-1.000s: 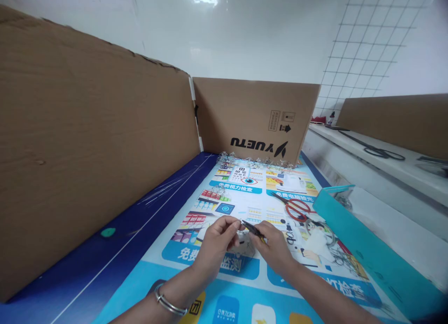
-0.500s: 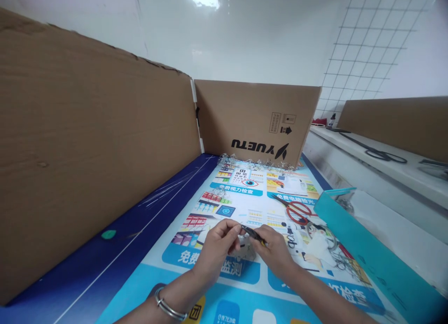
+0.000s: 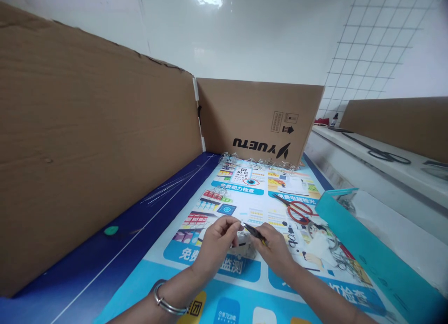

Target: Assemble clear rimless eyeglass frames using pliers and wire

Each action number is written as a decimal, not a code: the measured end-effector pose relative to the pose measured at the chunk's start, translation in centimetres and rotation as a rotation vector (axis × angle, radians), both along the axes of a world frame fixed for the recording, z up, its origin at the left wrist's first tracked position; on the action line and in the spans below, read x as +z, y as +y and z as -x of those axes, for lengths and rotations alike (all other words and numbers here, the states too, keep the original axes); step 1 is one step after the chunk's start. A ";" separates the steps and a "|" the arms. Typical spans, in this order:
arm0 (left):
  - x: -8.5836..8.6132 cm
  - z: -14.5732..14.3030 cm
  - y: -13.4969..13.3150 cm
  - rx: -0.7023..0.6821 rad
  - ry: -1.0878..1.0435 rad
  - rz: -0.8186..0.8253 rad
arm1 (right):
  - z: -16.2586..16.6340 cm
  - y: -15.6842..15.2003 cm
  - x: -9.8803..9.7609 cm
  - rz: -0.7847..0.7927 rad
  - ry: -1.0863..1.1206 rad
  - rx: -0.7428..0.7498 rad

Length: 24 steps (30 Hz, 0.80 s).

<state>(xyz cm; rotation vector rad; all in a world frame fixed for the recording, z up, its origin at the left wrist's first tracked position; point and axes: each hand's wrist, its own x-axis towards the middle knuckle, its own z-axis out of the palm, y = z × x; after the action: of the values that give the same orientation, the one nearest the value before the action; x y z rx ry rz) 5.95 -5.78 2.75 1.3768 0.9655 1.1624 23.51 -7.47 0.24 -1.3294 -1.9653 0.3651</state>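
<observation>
My right hand (image 3: 276, 245) is wrapped round small pliers (image 3: 252, 230) with dark jaws and a touch of yellow on the handles. Their jaws point left, just short of the fingertips of my left hand (image 3: 221, 234). The left thumb and forefinger are pinched together; whatever is between them is too small to make out. Below the hands, a clear, thin tangle lies blurred on the printed mat (image 3: 241, 212). Beyond my right hand are red-handled scissors (image 3: 297, 211), and nearer on the right lies a bunch of thin wire (image 3: 346, 263).
A teal open box (image 3: 371, 249) stands to the right. Cardboard panels rise at the left (image 3: 105, 142) and back (image 3: 259, 114). Clear, wiry pieces (image 3: 259, 164) line the back panel's foot. A small green piece (image 3: 111, 230) lies at left. Black scissors (image 3: 381, 154) rest on a white ledge.
The pliers' jaws have drawn slightly away from my left fingertips, leaving a small gap. The whole view has shifted a little; other things stay put.
</observation>
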 end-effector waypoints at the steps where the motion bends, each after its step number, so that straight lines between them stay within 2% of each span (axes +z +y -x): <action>1: 0.0 0.1 0.0 0.020 0.032 -0.025 | -0.1 0.0 0.0 -0.007 0.006 -0.006; 16: -0.5 0.3 0.2 0.046 0.345 -0.399 | -0.2 -0.1 -0.2 -0.054 -0.009 -0.028; 24: -0.3 0.7 0.6 0.059 0.335 -0.441 | -0.3 0.2 -0.5 -0.034 -0.028 -0.029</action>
<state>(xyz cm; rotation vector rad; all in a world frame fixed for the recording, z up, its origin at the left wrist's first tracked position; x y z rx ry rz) 5.25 -5.18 2.49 1.9539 1.0234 1.2621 23.85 -7.23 -0.30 -1.3464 -1.9643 0.2993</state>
